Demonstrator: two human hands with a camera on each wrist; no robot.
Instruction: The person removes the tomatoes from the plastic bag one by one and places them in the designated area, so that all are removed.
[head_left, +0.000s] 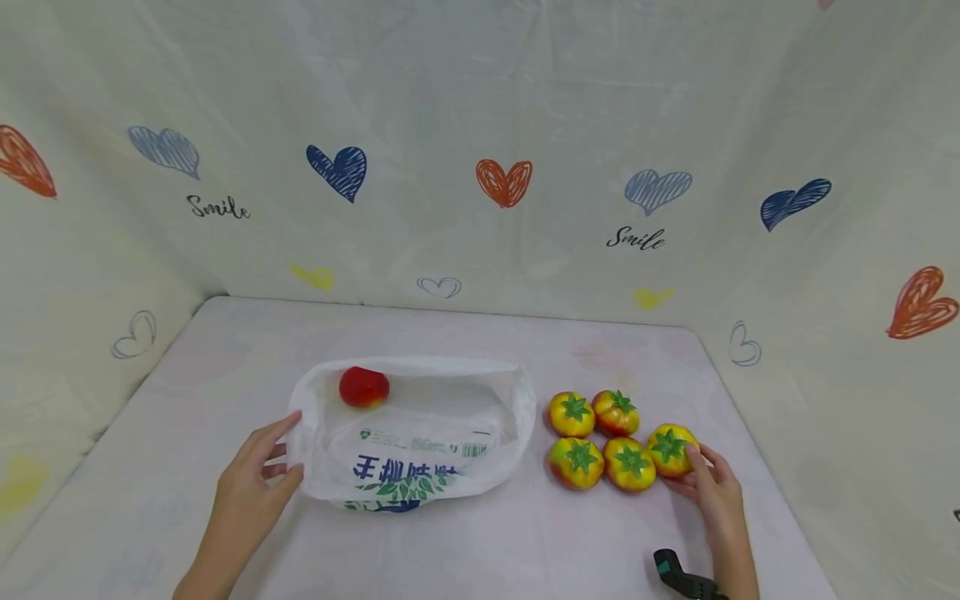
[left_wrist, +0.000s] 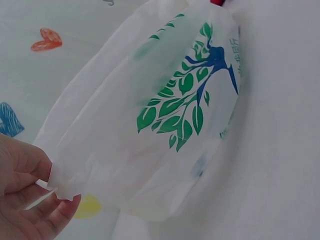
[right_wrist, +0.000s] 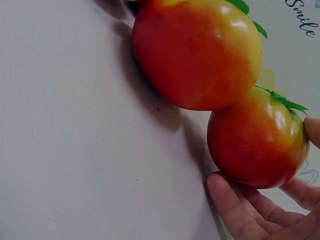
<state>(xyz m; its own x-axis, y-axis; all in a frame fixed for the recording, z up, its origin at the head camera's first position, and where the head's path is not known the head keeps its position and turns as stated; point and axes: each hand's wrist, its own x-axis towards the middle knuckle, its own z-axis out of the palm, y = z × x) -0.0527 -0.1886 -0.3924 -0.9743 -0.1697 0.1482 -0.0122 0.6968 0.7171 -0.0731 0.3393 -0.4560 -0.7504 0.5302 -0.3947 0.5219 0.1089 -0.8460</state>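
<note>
A white plastic bag (head_left: 495, 479) with green leaves and blue lettering lies with its mouth spread wide. Inside, near its back left, is a red tomato (head_left: 364, 387), yellowish at the lower edge. My left hand (head_left: 255, 483) pinches the bag's left rim between thumb and fingers; the left wrist view shows the plastic bunched at the fingertips (left_wrist: 70, 205). On the right, my right hand (head_left: 712, 487) grips a yellow-and-red tomato (head_left: 670, 448) with a green leafy top, thumb above and fingers around its underside. In the right wrist view this tomato (right_wrist: 257, 140) overlaps a neighbouring one (right_wrist: 197, 55).
Several more tomatoes (head_left: 575, 463) sit in a close cluster between the bag and my right hand. A white table (head_left: 450, 558) carries everything. Behind it hangs a pale curtain (head_left: 420, 100) printed with hearts. A black strap device (head_left: 682, 579) is on the right wrist.
</note>
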